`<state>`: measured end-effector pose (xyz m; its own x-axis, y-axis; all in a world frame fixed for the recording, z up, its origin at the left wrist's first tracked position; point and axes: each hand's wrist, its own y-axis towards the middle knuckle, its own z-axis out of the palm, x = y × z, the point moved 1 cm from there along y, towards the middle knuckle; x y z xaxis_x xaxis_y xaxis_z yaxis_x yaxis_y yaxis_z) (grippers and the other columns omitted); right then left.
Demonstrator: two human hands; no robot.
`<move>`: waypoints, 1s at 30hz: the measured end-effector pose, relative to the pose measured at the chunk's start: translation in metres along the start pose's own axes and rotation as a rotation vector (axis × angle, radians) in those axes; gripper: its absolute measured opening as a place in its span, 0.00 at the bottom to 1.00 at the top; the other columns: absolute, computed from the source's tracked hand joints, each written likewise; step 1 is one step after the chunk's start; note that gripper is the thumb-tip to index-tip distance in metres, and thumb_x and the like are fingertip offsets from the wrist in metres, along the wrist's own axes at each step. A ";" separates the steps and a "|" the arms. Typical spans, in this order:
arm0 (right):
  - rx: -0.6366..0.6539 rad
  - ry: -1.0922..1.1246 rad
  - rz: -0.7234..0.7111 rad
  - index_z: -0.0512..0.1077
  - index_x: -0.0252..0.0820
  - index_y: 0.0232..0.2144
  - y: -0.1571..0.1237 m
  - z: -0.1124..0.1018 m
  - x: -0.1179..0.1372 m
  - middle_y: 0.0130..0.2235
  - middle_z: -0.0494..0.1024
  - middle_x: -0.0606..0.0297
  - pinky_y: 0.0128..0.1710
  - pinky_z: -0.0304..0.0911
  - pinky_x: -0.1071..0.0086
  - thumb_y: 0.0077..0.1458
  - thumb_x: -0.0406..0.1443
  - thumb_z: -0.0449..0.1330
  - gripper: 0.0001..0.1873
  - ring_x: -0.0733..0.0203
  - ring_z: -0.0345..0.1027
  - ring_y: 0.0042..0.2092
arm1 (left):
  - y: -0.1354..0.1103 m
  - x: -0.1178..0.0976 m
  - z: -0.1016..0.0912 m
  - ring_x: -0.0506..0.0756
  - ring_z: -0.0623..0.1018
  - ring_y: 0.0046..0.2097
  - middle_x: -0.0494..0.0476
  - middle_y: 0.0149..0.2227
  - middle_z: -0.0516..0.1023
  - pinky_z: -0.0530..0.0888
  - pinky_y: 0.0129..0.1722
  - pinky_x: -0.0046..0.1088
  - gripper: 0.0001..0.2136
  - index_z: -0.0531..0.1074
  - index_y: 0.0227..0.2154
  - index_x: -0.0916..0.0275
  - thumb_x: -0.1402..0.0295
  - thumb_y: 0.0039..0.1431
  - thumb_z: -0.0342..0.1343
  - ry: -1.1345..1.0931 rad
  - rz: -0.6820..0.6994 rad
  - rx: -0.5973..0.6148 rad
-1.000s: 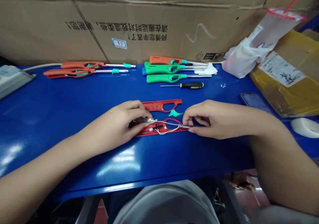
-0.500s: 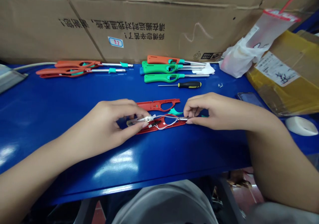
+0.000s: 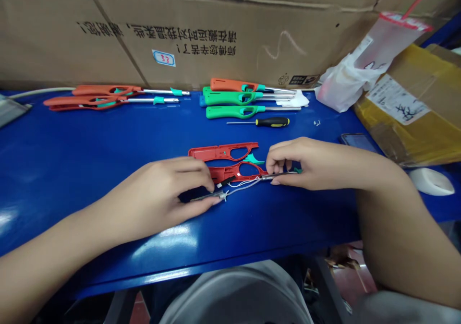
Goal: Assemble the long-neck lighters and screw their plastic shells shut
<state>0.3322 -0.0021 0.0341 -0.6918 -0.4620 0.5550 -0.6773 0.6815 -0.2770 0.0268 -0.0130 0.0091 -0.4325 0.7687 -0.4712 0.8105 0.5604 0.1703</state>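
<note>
My left hand [image 3: 176, 187] has its thumb and fingers around the clear fuel tank [image 3: 208, 197] of a lighter, just in front of a red handle half [image 3: 223, 173]. A thin tube runs from the tank to the metal barrel [image 3: 267, 176], which my right hand [image 3: 293, 163] pinches at the handle's right end. White wires link the barrel to a small black part [image 3: 226, 182], probably the igniter. Behind lies the other red handle half [image 3: 204, 152], with a green trigger [image 3: 254, 159] at its right. My fingers hide part of the tank and barrel.
Assembled-looking lighters in orange [image 3: 108, 90] and green [image 3: 226, 112] lie along the back, before a large cardboard box [image 3: 180, 26]. A screwdriver [image 3: 272, 122] lies nearer. At right are a phone [image 3: 358, 142], a yellow-taped parcel [image 3: 425, 132], a bagged cup [image 3: 378, 50] and a white mouse-shaped object [image 3: 431, 182].
My left hand has brought the fuel tank down and toward me, off the red handle half to its near side. My right hand stays at the barrel. The view has shifted slightly.
</note>
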 end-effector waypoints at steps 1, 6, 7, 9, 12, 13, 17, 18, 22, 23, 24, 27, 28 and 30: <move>-0.001 0.004 -0.001 0.73 0.43 0.33 0.000 0.000 0.000 0.37 0.79 0.66 0.38 0.60 0.68 0.62 0.38 0.62 0.06 0.62 0.70 0.37 | 0.001 0.000 -0.001 0.57 0.82 0.44 0.57 0.44 0.82 0.78 0.45 0.33 0.09 0.80 0.42 0.59 0.62 0.71 0.57 0.020 -0.004 -0.036; 0.044 0.059 0.064 0.74 0.44 0.35 -0.002 0.000 0.000 0.35 0.80 0.66 0.34 0.60 0.69 0.64 0.42 0.61 0.09 0.63 0.70 0.34 | 0.005 0.008 0.000 0.61 0.79 0.53 0.60 0.52 0.81 0.76 0.52 0.40 0.15 0.77 0.55 0.59 0.62 0.70 0.57 0.088 -0.009 -0.022; 0.059 0.069 0.087 0.74 0.44 0.35 -0.003 0.000 0.000 0.34 0.79 0.67 0.33 0.59 0.69 0.64 0.43 0.61 0.10 0.63 0.70 0.33 | 0.006 0.010 0.001 0.61 0.79 0.53 0.60 0.53 0.81 0.76 0.53 0.40 0.15 0.76 0.56 0.58 0.61 0.71 0.57 0.080 -0.007 -0.012; 0.078 0.074 0.118 0.74 0.44 0.35 -0.003 -0.001 -0.001 0.33 0.79 0.68 0.32 0.59 0.70 0.64 0.44 0.61 0.10 0.64 0.69 0.32 | 0.007 0.015 0.003 0.61 0.79 0.53 0.60 0.52 0.81 0.75 0.55 0.40 0.15 0.77 0.56 0.58 0.62 0.72 0.56 0.052 -0.010 -0.016; 0.059 0.058 0.133 0.75 0.44 0.34 -0.003 -0.002 -0.004 0.33 0.80 0.68 0.33 0.60 0.70 0.63 0.44 0.63 0.11 0.64 0.70 0.33 | 0.007 0.019 0.004 0.59 0.80 0.53 0.59 0.51 0.82 0.76 0.56 0.37 0.14 0.78 0.55 0.59 0.62 0.73 0.56 0.020 -0.006 -0.020; 0.044 0.053 0.137 0.75 0.44 0.34 -0.002 -0.002 -0.005 0.34 0.81 0.68 0.33 0.60 0.70 0.62 0.45 0.63 0.11 0.63 0.71 0.33 | 0.006 0.020 0.003 0.59 0.80 0.53 0.59 0.52 0.81 0.76 0.56 0.36 0.14 0.79 0.55 0.59 0.61 0.72 0.57 0.016 0.000 -0.013; -0.012 0.022 0.149 0.77 0.44 0.33 0.001 -0.003 -0.009 0.34 0.82 0.67 0.34 0.60 0.69 0.61 0.45 0.64 0.11 0.62 0.72 0.34 | 0.006 0.021 -0.001 0.59 0.80 0.54 0.58 0.52 0.81 0.75 0.56 0.35 0.15 0.79 0.55 0.58 0.60 0.73 0.57 0.011 0.023 0.010; -0.016 0.016 0.148 0.78 0.44 0.33 0.001 -0.003 -0.009 0.34 0.82 0.66 0.34 0.60 0.69 0.61 0.45 0.64 0.11 0.62 0.73 0.34 | 0.006 0.021 -0.002 0.58 0.80 0.54 0.58 0.52 0.81 0.75 0.57 0.34 0.15 0.79 0.55 0.58 0.60 0.73 0.57 0.008 0.023 0.015; 0.004 -0.001 0.120 0.80 0.44 0.33 0.002 -0.002 -0.011 0.33 0.83 0.66 0.33 0.59 0.68 0.62 0.43 0.63 0.11 0.62 0.73 0.34 | 0.007 0.021 -0.003 0.58 0.80 0.53 0.57 0.51 0.81 0.75 0.57 0.33 0.13 0.80 0.53 0.57 0.60 0.72 0.57 -0.010 0.013 0.019; 0.007 -0.006 0.119 0.80 0.44 0.33 0.001 -0.003 -0.010 0.33 0.83 0.66 0.33 0.59 0.68 0.62 0.43 0.63 0.11 0.62 0.72 0.33 | 0.007 0.021 -0.002 0.58 0.80 0.53 0.57 0.51 0.81 0.75 0.57 0.33 0.13 0.80 0.53 0.57 0.60 0.72 0.57 -0.011 0.012 0.019; 0.007 -0.011 0.123 0.80 0.44 0.33 0.000 -0.003 -0.010 0.33 0.83 0.67 0.32 0.59 0.68 0.62 0.43 0.63 0.11 0.62 0.72 0.33 | 0.006 0.021 -0.002 0.58 0.80 0.53 0.57 0.51 0.81 0.75 0.56 0.33 0.13 0.80 0.53 0.57 0.60 0.72 0.57 -0.010 0.013 0.017; 0.003 -0.009 0.142 0.80 0.45 0.33 -0.001 -0.004 -0.011 0.32 0.82 0.68 0.31 0.59 0.69 0.61 0.43 0.64 0.10 0.63 0.73 0.32 | 0.005 0.020 -0.002 0.58 0.80 0.53 0.58 0.51 0.81 0.75 0.56 0.33 0.14 0.79 0.54 0.58 0.59 0.73 0.56 0.006 0.016 0.018; 0.001 -0.009 0.143 0.80 0.45 0.33 -0.002 -0.004 -0.011 0.32 0.82 0.68 0.31 0.59 0.69 0.61 0.43 0.64 0.10 0.63 0.73 0.32 | 0.005 0.020 -0.002 0.58 0.80 0.53 0.58 0.51 0.81 0.75 0.56 0.33 0.15 0.79 0.55 0.58 0.59 0.73 0.56 0.012 0.015 0.023; -0.010 -0.015 0.137 0.80 0.45 0.33 -0.001 -0.003 -0.011 0.31 0.82 0.68 0.31 0.59 0.69 0.61 0.42 0.65 0.09 0.63 0.73 0.32 | 0.004 0.020 -0.002 0.58 0.79 0.53 0.58 0.51 0.80 0.75 0.56 0.33 0.15 0.79 0.55 0.58 0.60 0.73 0.55 0.017 0.016 0.029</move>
<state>0.3411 0.0044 0.0309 -0.7812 -0.3723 0.5011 -0.5739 0.7441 -0.3419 0.0208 0.0058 0.0019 -0.4258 0.7829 -0.4537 0.8285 0.5389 0.1524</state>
